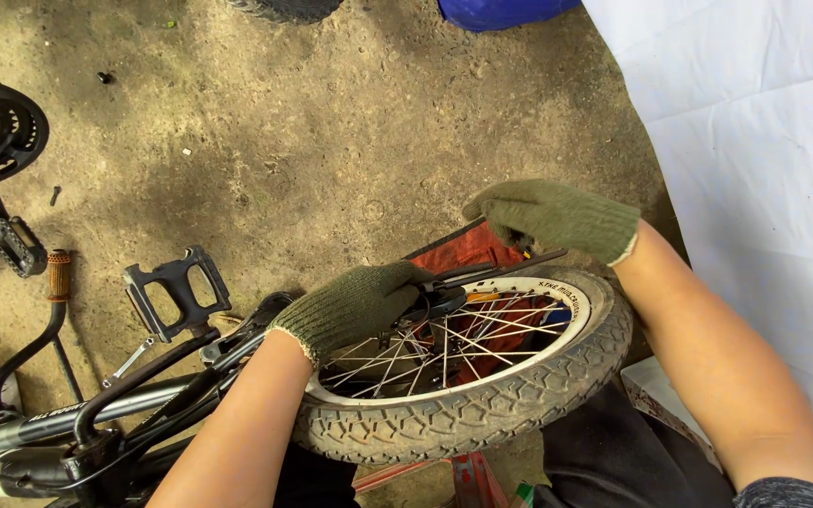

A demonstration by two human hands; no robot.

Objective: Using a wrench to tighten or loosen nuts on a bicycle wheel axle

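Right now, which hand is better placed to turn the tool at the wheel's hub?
The right hand, probably. It already grips the far end of the long dark tool, away from the hub. The left hand lies over the hub end, among the spokes of the wheel, better suited to steadying.

A small bicycle wheel (482, 376) — knobby grey tyre, white rim, thin spokes — lies tilted near centre, a dark slim tool (501, 269) (partly hidden) across its far rim.
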